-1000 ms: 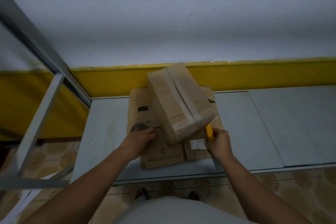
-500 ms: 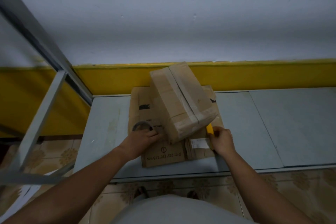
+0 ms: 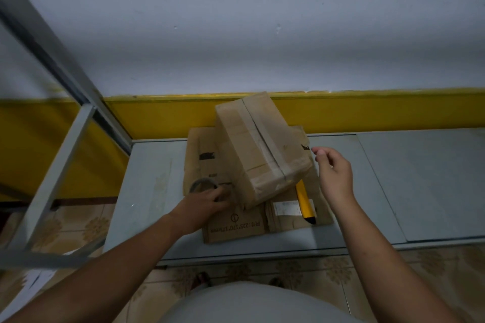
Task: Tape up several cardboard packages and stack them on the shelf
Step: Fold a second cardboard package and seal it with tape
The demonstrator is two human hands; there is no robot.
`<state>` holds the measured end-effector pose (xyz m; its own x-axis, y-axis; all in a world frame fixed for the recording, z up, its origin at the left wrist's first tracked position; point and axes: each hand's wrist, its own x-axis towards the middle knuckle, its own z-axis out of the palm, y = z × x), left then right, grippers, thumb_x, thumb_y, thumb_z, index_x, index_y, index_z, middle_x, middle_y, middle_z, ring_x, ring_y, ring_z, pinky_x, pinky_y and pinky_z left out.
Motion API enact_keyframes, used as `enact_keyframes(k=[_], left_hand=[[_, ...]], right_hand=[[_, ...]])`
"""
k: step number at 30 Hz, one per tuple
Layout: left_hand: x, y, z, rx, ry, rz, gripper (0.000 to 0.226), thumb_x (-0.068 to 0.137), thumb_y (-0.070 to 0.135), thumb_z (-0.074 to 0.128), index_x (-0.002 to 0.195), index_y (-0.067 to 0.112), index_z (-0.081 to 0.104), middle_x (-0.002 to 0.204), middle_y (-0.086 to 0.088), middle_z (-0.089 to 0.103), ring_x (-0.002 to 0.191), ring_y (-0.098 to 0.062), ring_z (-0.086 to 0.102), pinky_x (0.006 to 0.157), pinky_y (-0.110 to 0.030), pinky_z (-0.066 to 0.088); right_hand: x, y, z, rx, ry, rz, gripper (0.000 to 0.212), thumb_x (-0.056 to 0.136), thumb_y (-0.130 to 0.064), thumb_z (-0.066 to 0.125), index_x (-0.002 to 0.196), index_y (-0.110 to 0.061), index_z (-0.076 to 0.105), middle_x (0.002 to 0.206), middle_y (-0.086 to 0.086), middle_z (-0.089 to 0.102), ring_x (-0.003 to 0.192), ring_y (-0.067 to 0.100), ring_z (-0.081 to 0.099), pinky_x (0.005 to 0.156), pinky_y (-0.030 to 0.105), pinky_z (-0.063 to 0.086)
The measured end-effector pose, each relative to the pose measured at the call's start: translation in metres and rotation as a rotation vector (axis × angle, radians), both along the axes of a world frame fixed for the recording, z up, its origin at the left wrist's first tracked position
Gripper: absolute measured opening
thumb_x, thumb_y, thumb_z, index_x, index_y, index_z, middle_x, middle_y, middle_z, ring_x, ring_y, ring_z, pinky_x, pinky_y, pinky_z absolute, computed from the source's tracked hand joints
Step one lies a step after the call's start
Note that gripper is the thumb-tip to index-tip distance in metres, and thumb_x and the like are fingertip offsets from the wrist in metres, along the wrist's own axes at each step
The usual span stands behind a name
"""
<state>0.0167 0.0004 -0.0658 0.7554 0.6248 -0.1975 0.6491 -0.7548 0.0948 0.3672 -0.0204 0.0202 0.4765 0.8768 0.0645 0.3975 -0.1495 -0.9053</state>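
I see the grey shelf (image 3: 393,178) carrying a flattened carton (image 3: 236,228). On it sits the brown box (image 3: 259,149), sealed with pale tape, contents hidden. A yellow knife (image 3: 304,203) lies by its near right corner. My left hand (image 3: 204,200) curls over the tape roll (image 3: 200,183). My right hand (image 3: 334,176) hovers right of the box, fingers loosely bent, holding nothing.

Box (image 3: 262,149) brown; cutter (image 3: 305,202) yellow, black tip. Shelf (image 3: 420,178) pale grey; wall band (image 3: 393,110) yellow. Floor tiles (image 3: 336,270) beige, floral-patterned.
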Motion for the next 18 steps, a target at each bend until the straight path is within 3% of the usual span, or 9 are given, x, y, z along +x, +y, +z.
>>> enact_keyframes(k=[4,11,15,18], left_hand=[[0.0025,0.0001,-0.0005,0.016,-0.013,-0.053,0.062,0.102,0.009,0.059,0.155,0.034,0.04,0.15,-0.003,0.044,0.125,-0.028,0.055,0.084,-0.048,0.058],[-0.0002,0.0024,-0.0027,0.084,-0.025,-0.021,0.069,0.096,0.016,0.068,0.157,0.03,0.039,0.161,0.001,0.036,0.127,-0.028,0.056,0.086,-0.043,0.059],[-0.0047,0.0002,0.0022,0.201,-0.173,0.027,0.049,0.095,0.033,0.065,0.142,0.028,0.055,0.142,-0.002,0.056,0.115,-0.028,0.062,0.079,-0.037,0.059],[-0.0049,-0.0031,0.0062,0.296,-0.255,0.061,0.039,0.094,0.035,0.064,0.132,0.024,0.063,0.133,-0.003,0.059,0.11,-0.027,0.059,0.074,-0.034,0.056]], right_hand=[[-0.0019,-0.0024,-0.0005,-0.017,0.012,0.022,0.025,0.107,-0.025,0.05,0.113,-0.019,0.074,0.11,-0.001,0.071,0.107,0.015,0.064,0.081,0.023,0.048],[-0.0059,-0.0057,0.0016,-0.061,0.045,0.091,0.031,0.104,-0.03,0.059,0.131,-0.017,0.067,0.119,-0.005,0.068,0.108,0.0,0.06,0.083,0.016,0.047],[-0.0082,-0.007,0.0013,-0.067,0.052,0.144,0.028,0.103,-0.031,0.061,0.129,-0.021,0.066,0.113,-0.014,0.068,0.101,-0.013,0.06,0.08,0.01,0.047],[-0.0087,-0.0096,-0.0018,-0.048,0.075,0.16,0.022,0.103,-0.033,0.062,0.124,-0.028,0.065,0.109,-0.024,0.065,0.097,-0.02,0.059,0.074,0.002,0.047]])
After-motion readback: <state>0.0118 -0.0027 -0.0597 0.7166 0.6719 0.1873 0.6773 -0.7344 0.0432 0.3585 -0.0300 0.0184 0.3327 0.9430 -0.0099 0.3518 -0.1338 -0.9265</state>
